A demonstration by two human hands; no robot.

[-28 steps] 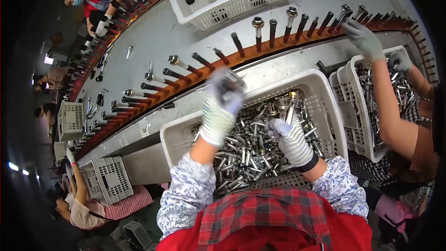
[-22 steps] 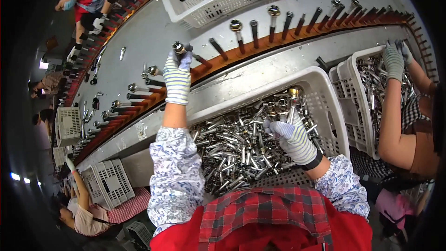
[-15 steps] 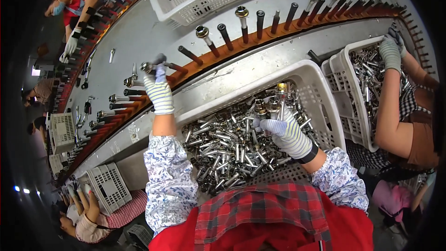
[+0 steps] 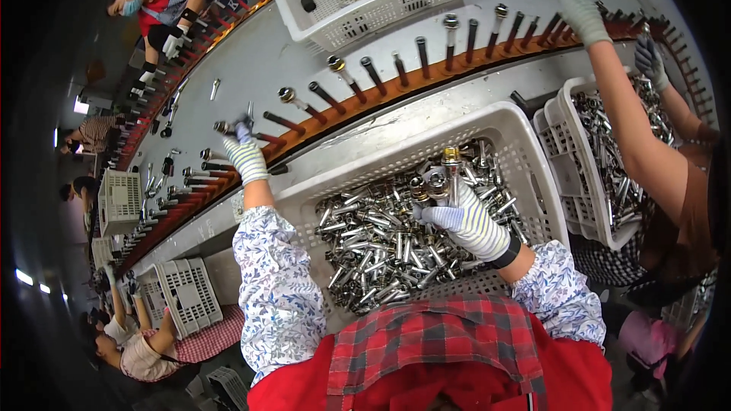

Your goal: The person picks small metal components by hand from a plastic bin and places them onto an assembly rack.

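Metal fitting (image 4: 225,129) sits on a peg of the conveyor rail (image 4: 426,76), far left; my left hand (image 4: 245,154) is closed on it. Right hand (image 4: 466,224) grips several fittings upright over the white basket (image 4: 533,160), ready stock.

Left hand moves from basket to peg rail

The left hand (image 4: 245,154) has left the white basket (image 4: 525,144) and reached the rail's left-end pegs (image 4: 278,118).
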